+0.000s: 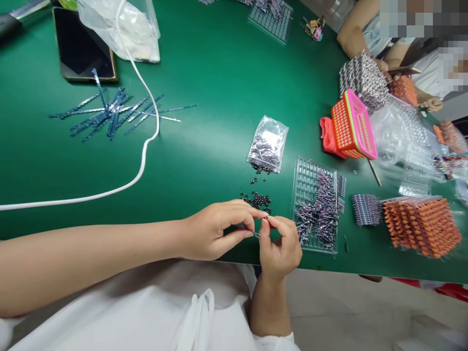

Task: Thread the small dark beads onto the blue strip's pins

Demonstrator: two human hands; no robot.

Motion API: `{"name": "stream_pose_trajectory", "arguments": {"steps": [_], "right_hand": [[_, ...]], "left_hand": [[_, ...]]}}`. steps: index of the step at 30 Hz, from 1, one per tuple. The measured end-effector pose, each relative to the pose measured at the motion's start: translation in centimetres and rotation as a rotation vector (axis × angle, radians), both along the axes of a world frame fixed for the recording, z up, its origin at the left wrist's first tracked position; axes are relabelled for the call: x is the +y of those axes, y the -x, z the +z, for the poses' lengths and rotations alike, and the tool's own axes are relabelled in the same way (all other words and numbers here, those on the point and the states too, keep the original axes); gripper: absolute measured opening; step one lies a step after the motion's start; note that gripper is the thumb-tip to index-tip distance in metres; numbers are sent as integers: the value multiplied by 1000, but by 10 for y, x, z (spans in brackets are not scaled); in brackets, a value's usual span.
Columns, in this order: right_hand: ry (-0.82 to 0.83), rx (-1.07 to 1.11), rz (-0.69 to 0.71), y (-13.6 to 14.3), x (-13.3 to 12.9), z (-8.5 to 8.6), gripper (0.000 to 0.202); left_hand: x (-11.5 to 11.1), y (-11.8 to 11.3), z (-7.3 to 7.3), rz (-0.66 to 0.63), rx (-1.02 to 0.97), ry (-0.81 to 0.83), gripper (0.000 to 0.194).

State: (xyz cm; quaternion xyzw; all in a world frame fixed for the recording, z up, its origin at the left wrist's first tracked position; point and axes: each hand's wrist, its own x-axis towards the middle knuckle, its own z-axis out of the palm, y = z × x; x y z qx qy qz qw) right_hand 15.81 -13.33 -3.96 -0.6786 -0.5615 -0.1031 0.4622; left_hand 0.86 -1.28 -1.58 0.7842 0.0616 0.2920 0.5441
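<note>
Pinching thin leads (257, 235) in the left hand (217, 230); gripping a small dark bead (266, 218) in the right hand (281, 244), between both hands' fingertips, just beside loose dark beads (259, 200)

Dark piece (266, 217): pinched between left hand (215, 229) and right hand (281, 246), too small to identify.
Thin strands (257, 235): partly hidden by the left fingers; number unclear.
Smartphone (84, 53): one upper corner covered by the plastic bag (142, 46).
White cable (142, 163): cut off by the left edge.
Co-worker's arm (353, 39): cut off by the top edge.
</note>
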Motion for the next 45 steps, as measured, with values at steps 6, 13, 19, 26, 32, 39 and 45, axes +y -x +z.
{"name": "stream_pose_trajectory", "arguments": {"steps": [6, 13, 19, 26, 32, 39, 45], "right_hand": [[19, -57, -18, 0, 1, 0, 26], [47, -92, -34, -1, 1, -2, 25], [44, -34, -19, 1, 4, -1, 22], [94, 440, 45, 0, -1, 1, 5], [81, 560, 114, -2, 0, 2, 2], [130, 577, 128, -2, 0, 4, 1], [134, 603, 139, -2, 0, 4, 1]], "left_hand": [[-1, 1, 1, 17, 21, 26, 10], [-1, 1, 2, 23, 48, 57, 9], [-3, 2, 3, 25, 68, 115, 9], [1, -2, 9, 90, 258, 613, 15], [3, -5, 9, 144, 246, 742, 14], [3, -5, 10, 151, 253, 731, 13], [4, -3, 10, 151, 271, 696, 13]]}}
